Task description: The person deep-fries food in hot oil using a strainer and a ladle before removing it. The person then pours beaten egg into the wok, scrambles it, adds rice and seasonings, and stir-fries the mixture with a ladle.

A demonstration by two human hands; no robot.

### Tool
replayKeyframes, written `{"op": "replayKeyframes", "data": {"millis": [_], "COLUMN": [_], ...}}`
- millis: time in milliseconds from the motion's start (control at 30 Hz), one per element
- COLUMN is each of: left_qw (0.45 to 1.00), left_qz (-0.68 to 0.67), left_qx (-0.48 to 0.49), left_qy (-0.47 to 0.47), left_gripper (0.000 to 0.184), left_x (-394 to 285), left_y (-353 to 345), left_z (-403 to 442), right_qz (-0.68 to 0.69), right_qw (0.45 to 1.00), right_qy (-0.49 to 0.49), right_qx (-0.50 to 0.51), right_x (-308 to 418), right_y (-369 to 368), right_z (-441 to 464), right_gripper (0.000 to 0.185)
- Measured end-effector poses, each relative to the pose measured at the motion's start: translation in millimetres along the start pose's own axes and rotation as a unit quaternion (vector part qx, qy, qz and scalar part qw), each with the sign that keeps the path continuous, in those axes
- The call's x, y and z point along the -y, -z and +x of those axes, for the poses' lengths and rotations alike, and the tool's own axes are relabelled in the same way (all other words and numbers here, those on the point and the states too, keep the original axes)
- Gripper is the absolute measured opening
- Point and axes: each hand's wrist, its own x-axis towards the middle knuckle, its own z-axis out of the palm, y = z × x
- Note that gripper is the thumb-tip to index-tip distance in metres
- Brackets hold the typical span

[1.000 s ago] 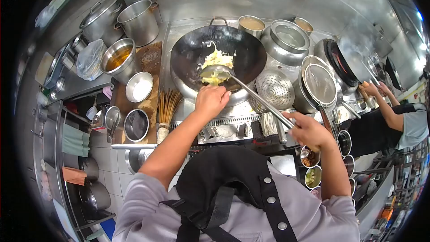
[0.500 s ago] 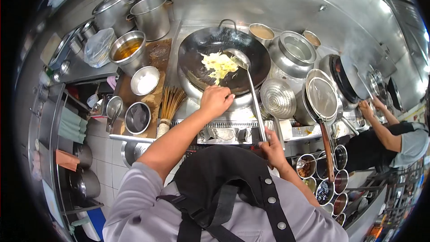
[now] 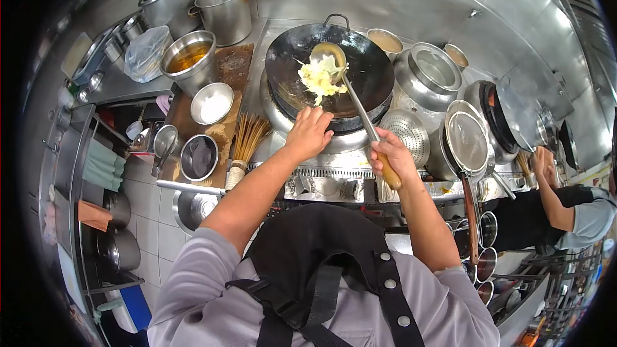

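A large black wok [image 3: 283, 67] sits on the burner in front of me, its far loop handle standing up. My left hand [image 3: 309, 135] is closed at its near rim; the part of the wok under the fingers is hidden. Wrapped around the wooden grip of a long metal ladle [image 3: 360, 108] is my right hand [image 3: 396, 152]. The ladle's bowl is inside the wok, over and touching a clump of pale yellow food [image 3: 318, 82] that looks like scrambled egg.
To the left, a wooden board [image 3: 234, 63] bears a pot of amber liquid [image 3: 187, 59], a white-filled bowl [image 3: 212, 103] and a bamboo brush [image 3: 247, 141]. A perforated skimmer [image 3: 406, 133] and mesh strainer [image 3: 466, 141] lie right. A co-worker [image 3: 551, 209] works at another wok.
My right hand has moved up and forward with the ladle, whose bowl has swung left over the yellow food. My left hand stays at the wok's near rim.
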Motion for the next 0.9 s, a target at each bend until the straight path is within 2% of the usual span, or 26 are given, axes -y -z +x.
{"op": "replayKeyframes", "data": {"millis": [33, 133, 167, 233, 300, 367, 467, 533, 600, 633, 700, 733, 800, 833, 900], "left_qw": [1.000, 1.000, 1.000, 1.000, 1.000, 1.000, 1.000, 1.000, 1.000, 1.000, 0.999, 0.999, 0.998, 0.998, 0.998], "left_qz": [0.001, -0.001, -0.002, -0.002, 0.000, 0.001, -0.008, -0.011, -0.016, -0.018, -0.016, -0.016, -0.010, -0.011, -0.010], "left_qx": [-0.010, -0.014, -0.013, -0.010, -0.003, 0.004, -0.010, -0.012, 0.001, 0.003, -0.012, -0.011, -0.016, -0.013, -0.028], "left_qy": [-0.005, -0.006, -0.006, 0.003, 0.007, 0.012, 0.004, 0.010, 0.019, 0.019, 0.038, 0.040, 0.059, 0.056, 0.049], "left_gripper": [0.047, 0.050, 0.050, 0.049, 0.049, 0.049, 0.048, 0.048, 0.054, 0.054, 0.063, 0.063, 0.070, 0.070, 0.069], "left_x": [2, 4, 4, 4, 5, 7, 9, 10, 13, 11, 5, 3, 1, 3, 4], "left_y": [1, 2, 2, 1, 0, -2, 0, 3, 0, 0, 4, 5, 6, 5, 1], "left_z": [-1, -2, -2, -2, -3, -4, -5, -4, -7, -9, -11, -14, -20, -20, -20], "right_qz": [-0.001, -0.164, -0.163, -0.311, -0.292, -0.364, -0.545, -0.618, -0.677, -0.677, -0.609, -0.609, -0.445, -0.443, -0.520], "right_qw": [1.000, 0.982, 0.982, 0.942, 0.948, 0.930, 0.837, 0.785, 0.723, 0.724, 0.792, 0.792, 0.889, 0.890, 0.847], "right_qy": [-0.001, 0.056, 0.055, 0.071, 0.062, 0.007, 0.033, 0.038, 0.135, 0.133, 0.012, 0.011, -0.089, -0.089, -0.088], "right_qx": [0.002, -0.080, -0.081, -0.107, -0.110, -0.043, 0.021, -0.026, -0.009, -0.009, -0.049, -0.048, -0.063, -0.066, -0.068], "right_x": [1, 4, 5, 7, 4, 6, 13, 29, 42, 49, 69, 80, 96, 93, 83], "right_y": [-2, -2, 1, 3, -5, -12, 15, 25, 37, 32, 17, 13, 10, 6, -5], "right_z": [2, 18, 33, 56, 58, 40, -26, -72, -98, -113, -145, -158, -177, -172, -152], "right_gripper": [0.046, 0.048, 0.048, 0.051, 0.055, 0.059, 0.061, 0.057, 0.057, 0.057, 0.057, 0.057, 0.057, 0.057, 0.056]}}
